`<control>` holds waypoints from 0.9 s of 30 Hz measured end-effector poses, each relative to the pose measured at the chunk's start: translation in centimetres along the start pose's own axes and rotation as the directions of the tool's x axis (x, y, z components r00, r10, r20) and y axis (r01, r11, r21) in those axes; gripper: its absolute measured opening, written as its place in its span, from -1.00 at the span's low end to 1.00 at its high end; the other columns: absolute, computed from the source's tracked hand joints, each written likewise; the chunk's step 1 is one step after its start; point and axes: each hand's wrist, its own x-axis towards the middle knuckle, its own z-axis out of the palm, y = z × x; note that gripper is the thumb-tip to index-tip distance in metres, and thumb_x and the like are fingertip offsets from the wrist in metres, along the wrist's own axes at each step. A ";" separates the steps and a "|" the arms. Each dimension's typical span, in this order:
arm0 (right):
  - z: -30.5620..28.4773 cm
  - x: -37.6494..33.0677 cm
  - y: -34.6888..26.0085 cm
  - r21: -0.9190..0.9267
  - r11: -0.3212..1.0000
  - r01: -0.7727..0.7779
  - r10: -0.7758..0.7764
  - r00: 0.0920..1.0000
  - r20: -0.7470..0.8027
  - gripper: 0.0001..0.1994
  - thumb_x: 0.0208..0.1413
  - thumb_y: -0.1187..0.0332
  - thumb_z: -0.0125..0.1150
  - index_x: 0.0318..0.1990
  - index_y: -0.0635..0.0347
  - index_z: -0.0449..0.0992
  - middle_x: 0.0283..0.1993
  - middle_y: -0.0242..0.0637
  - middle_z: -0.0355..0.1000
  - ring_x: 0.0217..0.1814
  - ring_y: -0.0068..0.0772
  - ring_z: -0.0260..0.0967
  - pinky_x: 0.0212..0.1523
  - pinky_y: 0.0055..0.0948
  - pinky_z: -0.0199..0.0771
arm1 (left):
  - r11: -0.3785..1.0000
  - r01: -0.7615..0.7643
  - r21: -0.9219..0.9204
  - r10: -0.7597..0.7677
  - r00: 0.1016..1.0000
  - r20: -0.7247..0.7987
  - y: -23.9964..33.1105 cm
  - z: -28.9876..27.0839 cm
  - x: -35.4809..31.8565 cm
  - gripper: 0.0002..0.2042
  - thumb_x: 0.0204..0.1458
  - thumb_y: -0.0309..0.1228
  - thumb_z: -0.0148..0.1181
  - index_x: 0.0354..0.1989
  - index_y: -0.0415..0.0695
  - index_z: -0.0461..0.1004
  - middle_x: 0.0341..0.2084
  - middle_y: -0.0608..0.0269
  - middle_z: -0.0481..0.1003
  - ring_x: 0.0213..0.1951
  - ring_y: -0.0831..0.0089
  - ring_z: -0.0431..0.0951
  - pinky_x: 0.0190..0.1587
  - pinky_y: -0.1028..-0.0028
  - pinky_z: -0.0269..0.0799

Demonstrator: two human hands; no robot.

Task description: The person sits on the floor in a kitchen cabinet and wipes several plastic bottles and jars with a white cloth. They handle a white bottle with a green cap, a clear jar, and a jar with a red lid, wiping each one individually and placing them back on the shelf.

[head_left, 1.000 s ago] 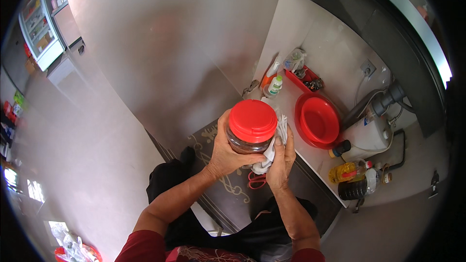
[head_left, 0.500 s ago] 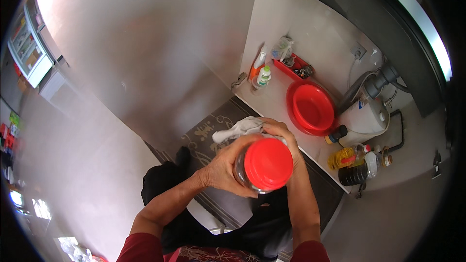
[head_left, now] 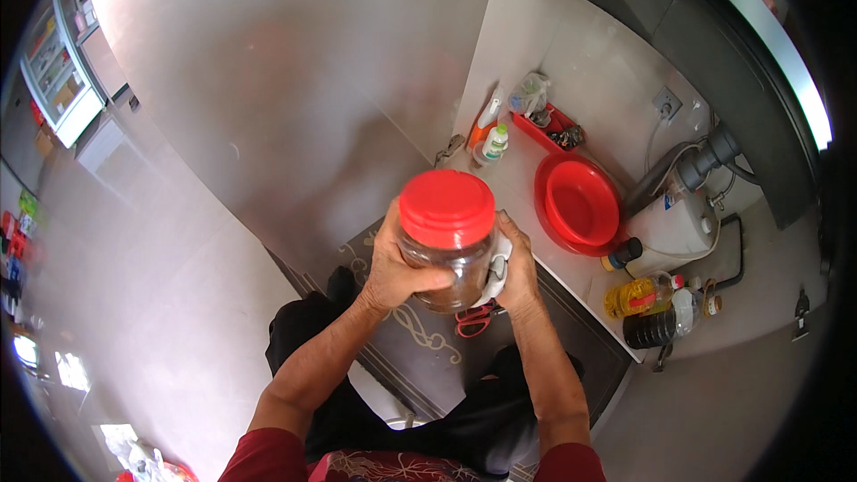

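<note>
Between my hands is a clear plastic jar [head_left: 457, 272] with a wide red screw lid [head_left: 446, 201], its lid side up and tilted toward me. My left hand [head_left: 391, 268] wraps round the jar's left side, the thumb across its front. On the right side, my right hand [head_left: 516, 268] presses a crumpled white cloth [head_left: 497, 270] against the jar wall. Most of the cloth is hidden behind the fingers and the jar. Below the jar, red-handled scissors [head_left: 474, 319] lie on the dark patterned mat [head_left: 420, 339]; their blades are partly covered.
An open cabinet holds two stacked red basins [head_left: 582, 205], a red tray [head_left: 544, 131], a spray bottle [head_left: 486, 120], a green-capped bottle [head_left: 493, 145], a white water tank [head_left: 665, 232], an oil bottle [head_left: 638, 295] and a dark-filled bottle [head_left: 650, 326]. A cabinet door [head_left: 330, 45] stands at the left.
The jar has moved up and left, tipping so its side wall now shows. My right hand and the cloth have shifted to the jar's right side. The scissors have come into sight.
</note>
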 end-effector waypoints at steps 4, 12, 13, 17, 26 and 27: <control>0.5 -1.0 1.9 0.354 0.909 -0.220 0.231 0.973 0.014 -0.54 0.17 0.04 -0.03 0.07 0.19 0.33 0.06 -0.26 0.36 0.09 -0.29 0.30 0.13 -0.28 0.28 | 0.992 -0.067 -0.107 0.048 0.984 -0.169 -0.5 0.6 0.2 -0.14 -0.43 -0.41 0.48 0.14 -0.19 0.12 -0.06 0.24 0.38 -0.01 0.46 0.39 0.11 0.38 0.28; 2.0 -4.1 2.2 0.351 0.883 -0.312 0.322 0.946 0.031 -0.57 0.22 -0.03 -0.24 0.05 0.01 0.31 0.00 -0.27 0.36 -0.12 -0.27 0.40 -0.26 -0.20 0.50 | 0.965 -0.200 0.172 0.246 0.916 -0.317 -2.4 1.1 1.2 -0.14 -0.39 -0.37 0.50 0.13 -0.19 0.07 -0.08 0.20 0.36 -0.03 0.42 0.40 0.08 0.38 0.30; 1.0 -4.0 2.9 0.331 0.886 -0.324 0.318 0.945 0.074 -0.57 0.22 -0.04 -0.25 0.04 0.02 0.32 -0.02 -0.25 0.37 -0.17 -0.27 0.42 -0.31 -0.23 0.50 | 0.961 -0.199 0.191 0.252 0.914 -0.316 -2.3 1.2 1.3 -0.13 -0.38 -0.38 0.50 0.14 -0.19 0.06 -0.08 0.20 0.36 -0.03 0.42 0.40 0.09 0.38 0.30; -0.1 -5.0 3.3 0.275 0.935 -0.225 0.231 0.973 0.014 -0.71 0.23 0.18 -0.12 -0.01 0.11 0.33 -0.24 -0.27 0.42 -0.30 -0.37 0.43 -0.40 -0.35 0.51 | 0.968 -0.169 0.184 0.221 0.922 -0.319 -2.3 1.6 1.5 -0.11 -0.37 -0.42 0.50 0.16 -0.21 0.02 -0.06 0.18 0.35 0.00 0.40 0.38 0.11 0.37 0.29; -1.1 -6.0 1.2 -0.537 0.762 0.363 -0.474 0.877 -0.079 -0.85 0.18 0.41 0.06 -0.15 0.26 0.41 -0.30 -0.44 0.40 -0.28 -0.68 0.29 -0.24 -0.63 0.32 | 0.946 -0.202 0.253 0.254 0.948 -0.192 -1.5 2.6 1.5 -0.06 -0.40 -0.42 0.52 0.18 -0.20 -0.03 0.01 0.10 0.30 0.06 0.36 0.35 0.13 0.33 0.27; -1.1 -6.2 0.6 -0.593 0.713 0.374 -0.503 0.862 -0.061 -0.83 0.19 0.41 0.03 -0.13 0.28 0.39 -0.27 -0.42 0.39 -0.24 -0.68 0.26 -0.19 -0.62 0.30 | 0.934 -0.230 0.275 0.279 0.947 -0.157 -1.1 2.8 1.4 -0.05 -0.40 -0.42 0.52 0.18 -0.20 -0.03 0.01 0.10 0.30 0.06 0.35 0.35 0.13 0.33 0.27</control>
